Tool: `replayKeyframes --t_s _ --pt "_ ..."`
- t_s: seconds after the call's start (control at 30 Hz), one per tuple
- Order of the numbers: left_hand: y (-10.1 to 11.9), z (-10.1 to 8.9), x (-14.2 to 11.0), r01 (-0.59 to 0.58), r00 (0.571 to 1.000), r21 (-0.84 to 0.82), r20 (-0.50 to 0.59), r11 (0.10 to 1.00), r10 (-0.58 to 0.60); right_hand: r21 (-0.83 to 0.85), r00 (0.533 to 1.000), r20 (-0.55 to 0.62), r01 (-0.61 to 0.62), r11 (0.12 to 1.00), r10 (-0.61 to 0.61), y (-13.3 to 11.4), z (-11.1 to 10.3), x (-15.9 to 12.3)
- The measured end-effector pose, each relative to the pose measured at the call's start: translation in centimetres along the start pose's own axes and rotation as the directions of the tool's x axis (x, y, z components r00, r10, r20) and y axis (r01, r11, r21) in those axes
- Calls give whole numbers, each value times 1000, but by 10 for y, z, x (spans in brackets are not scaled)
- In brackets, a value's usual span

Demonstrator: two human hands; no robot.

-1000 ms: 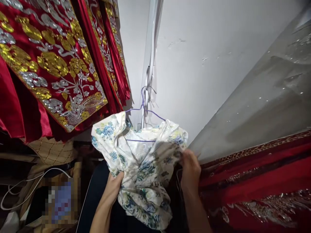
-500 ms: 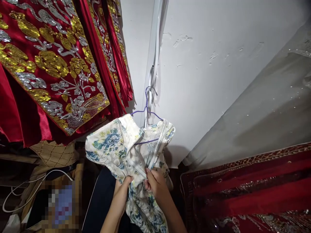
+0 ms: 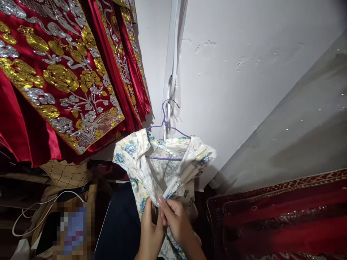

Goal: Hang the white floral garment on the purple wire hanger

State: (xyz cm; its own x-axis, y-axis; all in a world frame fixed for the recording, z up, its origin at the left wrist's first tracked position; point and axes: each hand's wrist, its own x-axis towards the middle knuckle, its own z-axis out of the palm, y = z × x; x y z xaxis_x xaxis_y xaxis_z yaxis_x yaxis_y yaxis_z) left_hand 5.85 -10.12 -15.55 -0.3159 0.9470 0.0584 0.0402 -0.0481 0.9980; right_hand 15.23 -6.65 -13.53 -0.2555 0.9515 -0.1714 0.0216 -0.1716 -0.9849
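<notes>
A white garment (image 3: 137,173) with blue and yellow flowers hangs on a thin purple hanger (image 3: 163,124). Its short sleeves spread to both sides, and its front neckline opens in a V with pale edging. My left hand (image 3: 151,227) is closed on the left front edge, low at the point of the V. Close beside it, my right hand (image 3: 176,220) pinches the right front edge between thumb and fingers. The two hands nearly touch. Below them the lower part of the garment is bunched and partly hidden behind my hands and forearms.
Red cloth (image 3: 81,83) with gold and silver sequin embroidery hangs at the upper left. A pale strap (image 3: 173,65) runs down the white wall (image 3: 230,90) by the hanger hook. Sheer grey fabric (image 3: 292,119) and a red bundle (image 3: 284,216) lie right; a white cable (image 3: 40,224) loops lower left.
My left hand has moved up and right, from the garment's side to its front edge beside my right hand. The garment's shoulders now sit more evenly spread on the hanger.
</notes>
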Motion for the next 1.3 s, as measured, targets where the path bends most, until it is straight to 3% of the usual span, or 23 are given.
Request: replayKeyframes --t_s 0.1,0.3,0.4,0.6,0.67,0.77,0.83,0.93,1.0,1.07,1.2,1.23,1.3 --pt "-1 4 6 -12 998 41 65 999 9 7 999 34 -11 1000 11 -2 -6 -4" --pt "7 8 -3 -119 992 26 30 993 119 32 946 304 -129 991 113 -22 -38 -20" --pt "8 5 -8 -127 992 33 23 991 126 91 959 261 -142 986 114 -22 -34 -23" --pt "7 1 -4 -204 979 0 27 979 204 222 994 57 -101 970 90 -24 -16 -10" --pt "1 5 -3 -213 976 23 59 977 211 150 998 35 -52 987 47 -45 -22 5" --pt "-16 15 -3 -210 971 97 134 973 196 53 995 -40 96 994 -94 -99 -37 35" --pt "-28 24 -6 -238 958 136 198 962 210 85 972 -139 202 976 -189 -140 -44 52" --pt "-34 35 -7 -276 936 151 266 949 230 118 956 -164 265 957 -244 -181 -44 59" --pt "-22 35 -2 -278 921 138 319 951 223 102 952 -135 290 952 -276 -186 -39 51" --pt "3 28 11 -278 908 88 351 957 231 70 947 -93 315 946 -308 -176 -34 41" --pt "76 4 57 -358 925 9 139 934 353 -33 949 -30 312 950 -313 -155 -28 24" --pt "95 0 69 -406 910 25 101 913 402 -56 949 -24 313 948 -315 -155 -28 22" --pt "127 -5 90 -540 838 124 170 832 519 -94 940 -7 339 936 -341 -159 -27 21"
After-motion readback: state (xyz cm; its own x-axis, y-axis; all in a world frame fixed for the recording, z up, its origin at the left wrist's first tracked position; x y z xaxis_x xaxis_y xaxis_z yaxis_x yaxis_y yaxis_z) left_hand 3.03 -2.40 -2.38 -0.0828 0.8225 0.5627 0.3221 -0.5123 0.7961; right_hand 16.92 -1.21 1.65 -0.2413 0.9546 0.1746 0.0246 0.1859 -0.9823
